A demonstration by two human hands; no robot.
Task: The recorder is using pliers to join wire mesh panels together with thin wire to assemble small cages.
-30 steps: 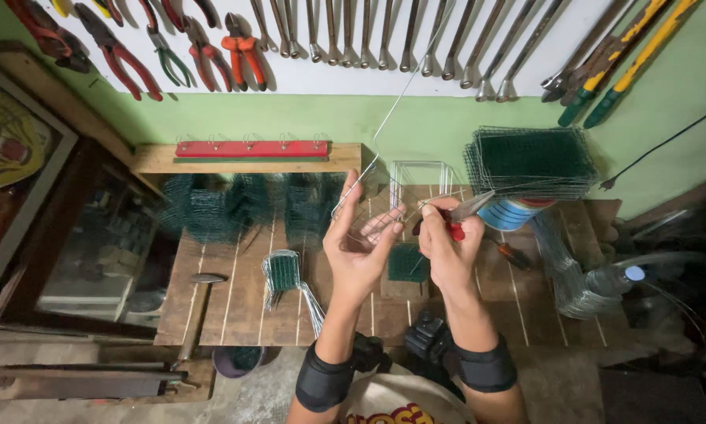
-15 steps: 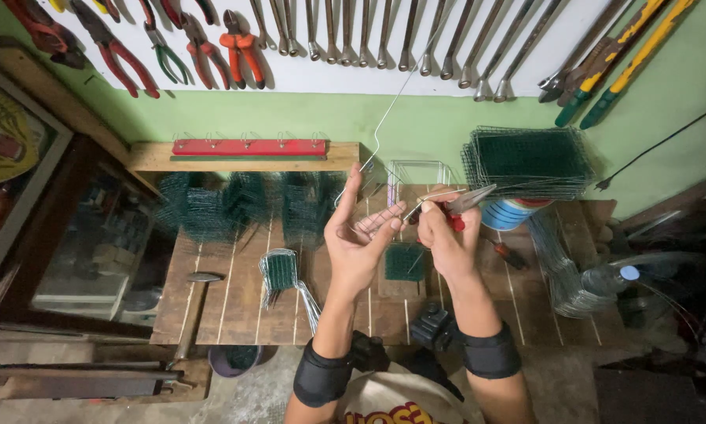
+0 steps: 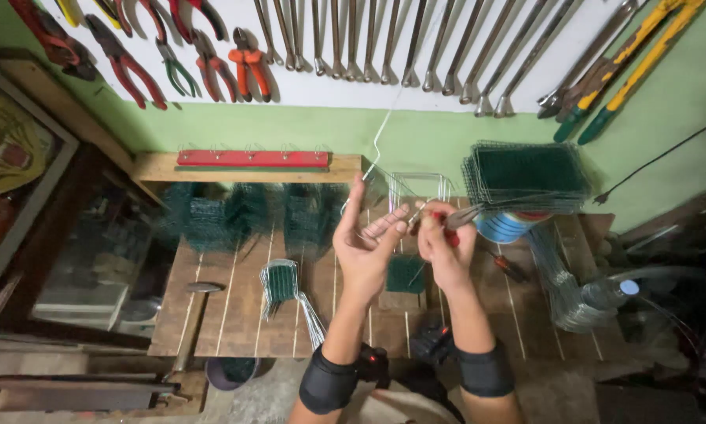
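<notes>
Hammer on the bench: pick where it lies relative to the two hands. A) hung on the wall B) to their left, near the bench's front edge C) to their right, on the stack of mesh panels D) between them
B: the hammer lies left of the left hand and right hand, at the front edge of the wooden bench.

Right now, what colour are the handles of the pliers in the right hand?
Red, seen in the head view: pliers in the right hand.

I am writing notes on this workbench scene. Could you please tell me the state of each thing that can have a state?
Left hand: raised, open, fingers on the wire.
Right hand: closed around red-handled pliers.
Wire: bent, held upright.
Hammer: lying flat on the bench, untouched.
Green mesh stack: piled at the bench's right rear.
Orange-handled pliers: hanging on the wall.
</notes>
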